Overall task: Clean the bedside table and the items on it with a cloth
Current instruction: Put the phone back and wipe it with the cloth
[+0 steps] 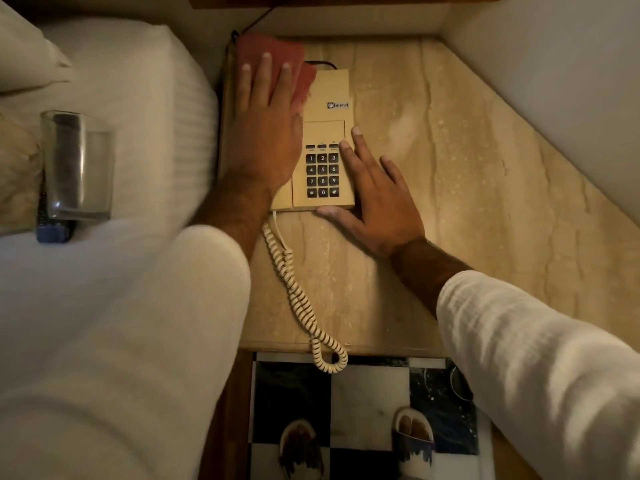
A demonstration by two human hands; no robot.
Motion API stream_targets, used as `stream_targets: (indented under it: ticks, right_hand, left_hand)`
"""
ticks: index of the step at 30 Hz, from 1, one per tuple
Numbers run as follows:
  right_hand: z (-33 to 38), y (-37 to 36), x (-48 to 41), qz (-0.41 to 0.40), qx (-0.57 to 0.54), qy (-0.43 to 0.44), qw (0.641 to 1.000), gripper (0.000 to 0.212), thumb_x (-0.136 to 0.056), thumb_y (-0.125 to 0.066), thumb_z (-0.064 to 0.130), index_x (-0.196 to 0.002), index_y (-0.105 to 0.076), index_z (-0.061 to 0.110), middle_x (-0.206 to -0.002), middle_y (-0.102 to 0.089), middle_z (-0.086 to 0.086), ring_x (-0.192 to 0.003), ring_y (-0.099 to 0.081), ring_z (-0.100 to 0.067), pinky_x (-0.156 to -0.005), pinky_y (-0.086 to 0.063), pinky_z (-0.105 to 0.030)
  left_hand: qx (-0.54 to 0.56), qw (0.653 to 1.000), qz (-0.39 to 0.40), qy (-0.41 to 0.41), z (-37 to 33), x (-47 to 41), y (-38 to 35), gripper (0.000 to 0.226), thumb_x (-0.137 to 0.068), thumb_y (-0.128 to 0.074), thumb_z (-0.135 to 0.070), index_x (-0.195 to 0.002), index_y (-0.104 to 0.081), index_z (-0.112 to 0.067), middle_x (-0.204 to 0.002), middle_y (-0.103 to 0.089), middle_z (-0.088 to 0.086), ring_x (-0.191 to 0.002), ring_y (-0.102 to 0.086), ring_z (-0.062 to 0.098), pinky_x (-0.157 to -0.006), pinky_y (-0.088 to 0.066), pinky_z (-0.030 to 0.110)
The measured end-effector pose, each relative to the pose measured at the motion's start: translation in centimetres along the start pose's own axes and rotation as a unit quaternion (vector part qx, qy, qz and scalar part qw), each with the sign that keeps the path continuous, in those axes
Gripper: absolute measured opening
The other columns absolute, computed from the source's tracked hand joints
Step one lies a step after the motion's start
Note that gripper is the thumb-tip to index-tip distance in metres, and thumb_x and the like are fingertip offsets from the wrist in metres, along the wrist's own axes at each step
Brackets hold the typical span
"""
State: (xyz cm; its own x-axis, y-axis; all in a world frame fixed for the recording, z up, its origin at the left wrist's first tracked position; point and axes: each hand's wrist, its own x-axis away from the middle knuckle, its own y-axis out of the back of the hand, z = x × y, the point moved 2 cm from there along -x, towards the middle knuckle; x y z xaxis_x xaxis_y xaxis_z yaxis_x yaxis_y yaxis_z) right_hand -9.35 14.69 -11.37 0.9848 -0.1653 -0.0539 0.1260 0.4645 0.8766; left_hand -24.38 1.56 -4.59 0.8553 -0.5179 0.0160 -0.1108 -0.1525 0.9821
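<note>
A beige telephone [325,133] with a dark keypad sits at the back left of the marble bedside table [450,174]. My left hand [266,123] lies flat on a red cloth [273,51], pressing it onto the phone's left side, where the handset is hidden. My right hand [374,199] rests spread against the phone's right and front edge, fingertips touching the keypad area, thumb at the front corner. A coiled cord [298,299] runs from the phone over the table's front edge.
A bed with white sheets [121,81] borders the table on the left; an empty glass [78,164] and a dark remote [52,230] lie on it. A wall [554,64] closes the right side. Checkered floor [367,393] and my slippered feet show below.
</note>
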Motion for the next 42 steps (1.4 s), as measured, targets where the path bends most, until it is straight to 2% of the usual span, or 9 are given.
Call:
stream_targets:
  ticks: [9, 14, 18, 23, 30, 34, 37, 40, 42]
  right_hand:
    - [-0.2, -0.4, 0.0, -0.019, -0.010, 0.005, 1.000, 0.097, -0.097, -0.041, 0.078, -0.169, -0.013, 0.020, -0.178, -0.007, -0.001, -0.162, -0.019, -0.011, -0.132, -0.015, -0.047]
    - [-0.5, -0.7, 0.0, 0.001, 0.062, 0.013, 0.998, 0.075, -0.104, -0.042, 0.056, -0.167, -0.023, 0.020, -0.175, -0.023, 0.001, -0.162, -0.017, -0.010, -0.132, -0.011, -0.043]
    - [-0.2, -0.4, -0.1, -0.021, -0.028, 0.004, 0.999, 0.088, -0.097, -0.030, 0.078, -0.157, -0.044, 0.015, -0.162, -0.047, -0.008, -0.153, -0.040, -0.020, -0.131, -0.015, -0.047]
    - [-0.1, -0.3, -0.1, -0.025, -0.019, -0.005, 1.000, 0.096, -0.094, -0.042, 0.081, -0.166, -0.025, 0.020, -0.175, -0.022, -0.006, -0.159, -0.027, -0.014, -0.131, -0.013, -0.045]
    - [-0.1, -0.2, 0.1, -0.022, 0.003, 0.009, 1.000, 0.074, -0.101, -0.050, 0.049, -0.165, -0.030, 0.018, -0.173, -0.029, -0.004, -0.159, -0.026, -0.015, -0.130, -0.017, -0.050]
    - [-0.1, -0.5, -0.1, -0.004, 0.051, 0.014, 0.999, 0.081, -0.102, -0.043, 0.061, -0.168, -0.019, 0.020, -0.178, -0.006, -0.001, -0.162, -0.017, -0.011, -0.130, -0.019, -0.046]
    - [-0.2, -0.4, -0.1, -0.021, 0.009, 0.008, 1.000, 0.090, -0.098, -0.053, 0.061, -0.168, -0.016, 0.020, -0.178, -0.007, -0.003, -0.160, -0.022, -0.012, -0.130, -0.021, -0.048]
    - [-0.1, -0.4, 0.0, -0.028, -0.004, -0.001, 1.000, 0.097, -0.096, -0.049, 0.075, -0.168, -0.016, 0.020, -0.178, -0.009, -0.001, -0.160, -0.024, -0.012, -0.130, -0.019, -0.047]
    - [-0.1, -0.4, -0.1, -0.024, 0.005, -0.006, 1.000, 0.103, -0.093, -0.049, 0.080, -0.168, -0.015, 0.019, -0.178, -0.009, -0.002, -0.160, -0.025, -0.013, -0.130, -0.020, -0.048]
  left_hand:
    - [0.091, 0.994, -0.043, 0.042, -5.1, 12.8, 1.0, 0.059, -0.105, -0.039, -0.021, -0.161, -0.034, -0.002, -0.173, -0.024, 0.015, -0.161, -0.014, 0.042, -0.126, -0.014, 0.044]
    - [0.076, 0.996, 0.017, 0.047, -9.4, 7.0, -1.5, 0.058, -0.112, -0.034, -0.027, -0.165, -0.022, -0.007, -0.177, -0.009, 0.010, -0.164, 0.002, 0.033, -0.133, -0.014, 0.050]
    - [0.046, 0.999, 0.008, 0.017, -8.7, -0.5, -2.7, 0.056, -0.112, -0.032, -0.031, -0.163, -0.028, -0.009, -0.175, -0.016, 0.012, -0.163, -0.004, 0.034, -0.133, -0.012, 0.047]
    - [0.059, 0.998, 0.013, 0.018, -7.6, -4.0, -2.2, 0.053, -0.113, -0.033, -0.030, -0.162, -0.032, -0.012, -0.174, -0.022, 0.010, -0.163, -0.009, 0.031, -0.133, -0.010, 0.044]
    - [0.189, 0.980, 0.006, 0.057, -7.6, 9.6, -2.7, 0.054, -0.112, -0.031, -0.028, -0.162, -0.032, -0.008, -0.174, -0.023, 0.004, -0.164, -0.007, 0.024, -0.132, -0.019, 0.047]
    - [0.299, 0.950, 0.025, 0.089, -7.7, 16.3, -2.2, 0.048, -0.112, -0.041, -0.015, -0.159, -0.040, -0.010, -0.171, -0.030, 0.000, -0.163, -0.014, 0.018, -0.132, -0.022, 0.036]
    - [0.356, 0.921, -0.085, 0.131, -7.2, 18.5, 0.4, 0.045, -0.109, -0.044, -0.011, -0.153, -0.049, -0.007, -0.165, -0.043, 0.006, -0.158, -0.031, 0.021, -0.122, -0.030, 0.012]
    - [0.347, 0.901, -0.231, 0.122, -5.5, 18.3, 2.5, 0.044, -0.108, -0.044, -0.013, -0.149, -0.052, 0.001, -0.160, -0.048, 0.012, -0.154, -0.039, 0.026, -0.125, -0.037, 0.032]
    - [0.341, 0.889, -0.281, 0.124, -4.5, 17.2, 2.9, 0.044, -0.109, -0.044, -0.010, -0.149, -0.050, 0.006, -0.159, -0.048, 0.020, -0.154, -0.039, 0.032, -0.126, -0.035, 0.034]
